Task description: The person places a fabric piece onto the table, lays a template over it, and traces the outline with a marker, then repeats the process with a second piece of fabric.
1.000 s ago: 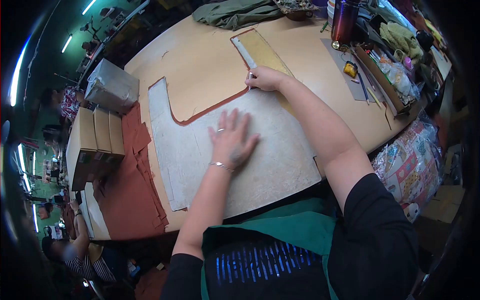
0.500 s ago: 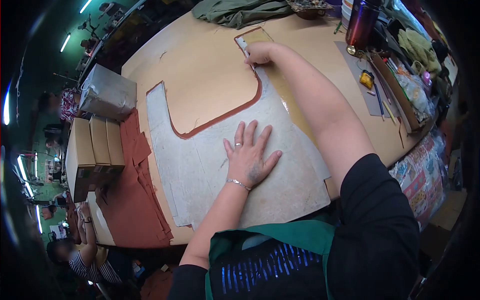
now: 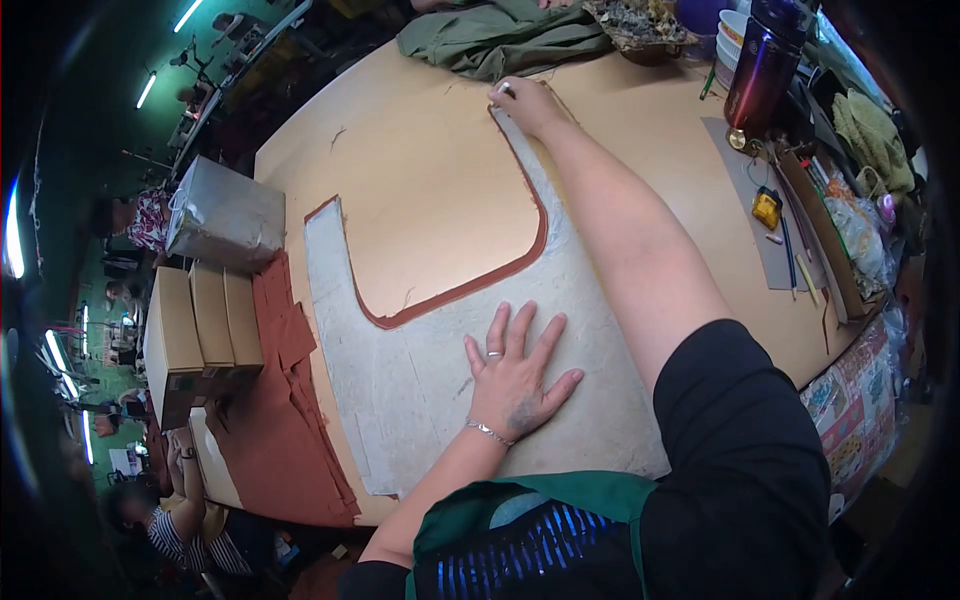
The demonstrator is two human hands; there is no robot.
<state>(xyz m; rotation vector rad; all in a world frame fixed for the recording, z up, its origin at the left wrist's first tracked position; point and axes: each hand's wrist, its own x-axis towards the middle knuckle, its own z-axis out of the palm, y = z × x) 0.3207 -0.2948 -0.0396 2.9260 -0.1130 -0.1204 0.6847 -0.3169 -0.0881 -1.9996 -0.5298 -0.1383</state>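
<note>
Grey board [image 3: 400, 370] lies flat under the left hand [image 3: 520, 390], whose palm is down, its four fingers and thumb spread wide; it grips nothing and wears one ring [image 3: 495, 354] and one bracelet [image 3: 490, 433]. Farther from the body, at the tip of the board's far arm, the right hand [image 3: 535, 105] is closed, its fingers pinched around one slim white stick [image 3: 507, 91]. Between the hands, a narrow band of red-brown cloth [image 3: 470, 291] shows along the board's curved inner edge. Around them spreads one pale table [image 3: 430, 190]. Just beyond the right hand sits one heap of dark green cloth [image 3: 500, 38]. To the left of the left hand lie layered red-brown sheets [image 3: 275, 440], then three cardboard boxes [image 3: 180, 340] side by side, with one grey bin [image 3: 232, 215] just past them. Right of the right hand are one dark metallic bottle [image 3: 765, 75], one small yellow container [image 3: 767, 207], two pencils [image 3: 788, 250] and one long open box [image 3: 822, 225] of supplies. Far left of both hands, one co-worker [image 3: 185, 530] wears a striped top.
</note>
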